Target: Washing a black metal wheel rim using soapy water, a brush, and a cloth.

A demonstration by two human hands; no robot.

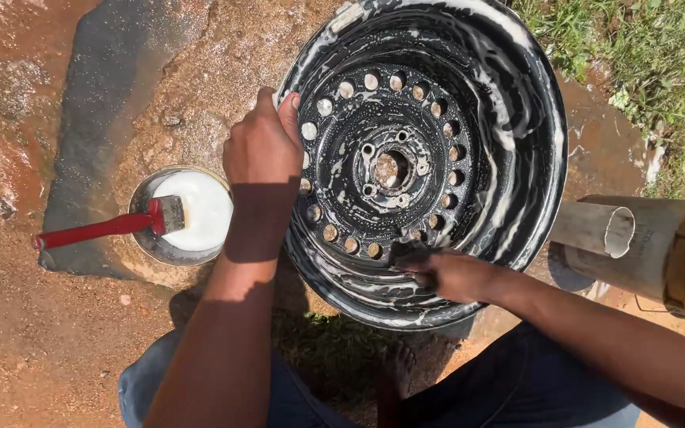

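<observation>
Wet red dirt spreads under everything here, with a dark soaked patch at the upper left and a strip of grass along the upper right. From where I watch, the black steel wheel rim stands tilted on its edge on that ground, its open face turned up toward the camera, streaked all over with white suds, the hub and ring of round holes plainly in view. My left hand is clenched over the rim's left edge, fingers curled onto the lip beside the ring of holes — it grips the rim and nothing else. My right hand lies low inside the barrel at the bottom, pressed against the soapy wall; its fingers seem closed around something dark, perhaps a sponge or cloth, but I cannot tell for sure what it is. The relation that matters: the rim sits straight ahead of both hands, left hand on its near-left edge, right hand inside its lower curve, so the right is the one on the soapy surface. Just left of the rim, beside my left forearm, stands a small metal bowl of white foam, with a red-handled brush resting in it, handle pointing left and away from the rim. A pale pipe end lies at the right.
</observation>
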